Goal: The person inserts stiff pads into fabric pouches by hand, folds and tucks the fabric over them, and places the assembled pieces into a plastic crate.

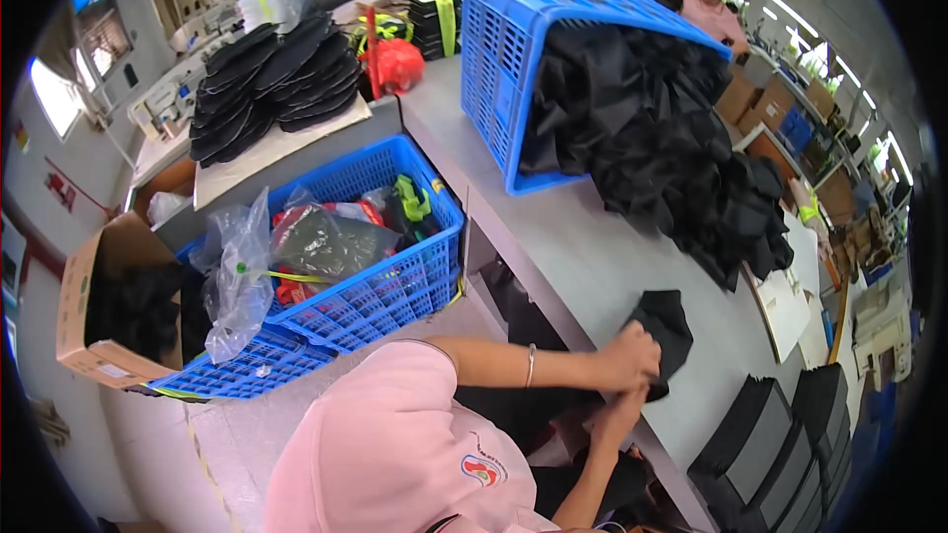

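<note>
A small black fabric piece [664, 328] is held at the near edge of the grey table, its upper part angled and folded. My left hand [629, 357], with a bangle on the wrist, is closed on the fabric's near side. Just below it, my right hand [616, 418] is closed against the lower edge of the same piece, its fingers partly hidden. Both hands touch each other. Beyond them, a large heap of black fabric pieces [652, 128] spills onto the table from a blue crate [504, 59] lying on its side.
Stacks of black and grey pieces [755, 449] stand at the right near edge. To the left are a blue crate [395, 271] of bagged items and a cardboard box [79, 306]. Piled black panels [276, 79] lie on a board behind. Other people [706, 10] work farther back.
</note>
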A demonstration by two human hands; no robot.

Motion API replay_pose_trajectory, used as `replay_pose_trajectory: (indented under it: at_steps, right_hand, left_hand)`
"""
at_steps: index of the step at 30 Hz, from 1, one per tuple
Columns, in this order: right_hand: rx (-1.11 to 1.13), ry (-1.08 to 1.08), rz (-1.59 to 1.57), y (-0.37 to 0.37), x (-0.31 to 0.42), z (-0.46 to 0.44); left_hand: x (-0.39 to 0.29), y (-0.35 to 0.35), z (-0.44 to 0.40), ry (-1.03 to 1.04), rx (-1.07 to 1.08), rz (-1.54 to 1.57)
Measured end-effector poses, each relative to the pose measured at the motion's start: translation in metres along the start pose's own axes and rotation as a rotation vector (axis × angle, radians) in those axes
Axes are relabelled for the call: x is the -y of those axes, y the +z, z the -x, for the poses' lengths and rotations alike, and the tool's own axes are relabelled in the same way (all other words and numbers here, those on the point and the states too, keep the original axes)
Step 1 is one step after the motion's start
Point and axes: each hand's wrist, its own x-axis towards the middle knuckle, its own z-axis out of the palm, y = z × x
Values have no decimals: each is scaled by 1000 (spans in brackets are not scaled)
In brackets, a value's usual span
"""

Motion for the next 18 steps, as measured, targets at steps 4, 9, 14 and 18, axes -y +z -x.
replay_pose_trajectory:
  at_steps: [4, 9, 14, 18]
  right_hand:
    - [197, 234, 114, -38, 5, -1]
    - [14, 273, -44, -46, 21, 15]
    - [-29, 315, -142, -45, 32, 14]
    - [-26, 324, -209, -41, 43, 14]
  left_hand:
    - [-80, -18, 7, 54, -61, 387]
    - [-133, 11, 48, -21, -40, 594]
    - [-145, -12, 71, -31, 447, 659]
    - [-138, 10, 78, 115, 330, 623]
